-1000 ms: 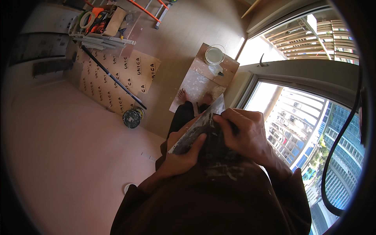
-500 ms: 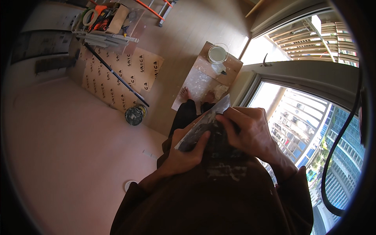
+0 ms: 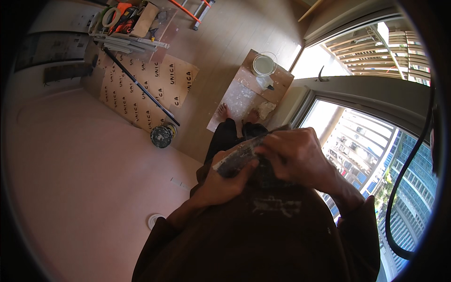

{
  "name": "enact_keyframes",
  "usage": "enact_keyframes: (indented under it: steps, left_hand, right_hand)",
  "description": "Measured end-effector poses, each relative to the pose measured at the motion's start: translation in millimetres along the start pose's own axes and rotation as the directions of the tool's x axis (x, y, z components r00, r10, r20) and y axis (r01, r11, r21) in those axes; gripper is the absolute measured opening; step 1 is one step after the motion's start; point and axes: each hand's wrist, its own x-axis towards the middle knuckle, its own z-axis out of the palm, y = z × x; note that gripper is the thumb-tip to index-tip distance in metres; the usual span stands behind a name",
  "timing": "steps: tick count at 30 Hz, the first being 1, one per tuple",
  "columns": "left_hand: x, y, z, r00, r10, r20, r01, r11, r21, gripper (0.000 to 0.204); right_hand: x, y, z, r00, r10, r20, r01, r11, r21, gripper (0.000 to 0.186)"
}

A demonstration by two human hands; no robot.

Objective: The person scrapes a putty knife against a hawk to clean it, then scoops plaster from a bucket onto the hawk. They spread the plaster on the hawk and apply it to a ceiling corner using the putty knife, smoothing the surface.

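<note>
Since half a second ago, the grey flat plate (image 3: 235, 160) has tipped, so that its broad face shows narrower and its far end no longer stands out as a clean, bright corner; the right hand (image 3: 298, 152) has turned with it. The plate is in front of the person's body, slanting from near left to far right. The left hand (image 3: 225, 185) has its fingers closed on the near left end, thumb on the upper face. The right hand's fingers are curled shut on the far right part, apparently pinching it, though blur hides the exact contact.

Judging by its thin edge, the plate should be light and stiff, and hard to break. White smears may make its face slippery, so the long edges or the near end look the surest hold.

Far off on a spattered board (image 3: 230, 105), a white bucket (image 3: 264, 64) with a wire handle has pale contents or a pale bottom. To the left stands a dark, mottled bucket (image 3: 162, 136), its contents unclear. Far left, a cardboard box (image 3: 144, 19) sits beside a tape roll (image 3: 104, 17) and orange-and-black items (image 3: 123, 19).
</note>
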Motion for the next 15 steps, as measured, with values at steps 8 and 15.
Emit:
enact_keyframes:
  steps: [8,15]
  left_hand:
    - [-0.9,4.3,-0.4,0.991,0.104,-0.081,-0.119,0.969,-0.217,0.043]
    - [-2.9,7.3,0.8,0.989,0.1,-0.109,-0.114,0.985,-0.132,0.039]
  right_hand:
    - [3.1,-13.8,-9.8,0.983,0.165,-0.078,-0.168,0.985,-0.041,0.015]
    - [0.8,-15.7,-4.6,0.97,0.165,-0.181,-0.169,0.986,-0.005,0.013]
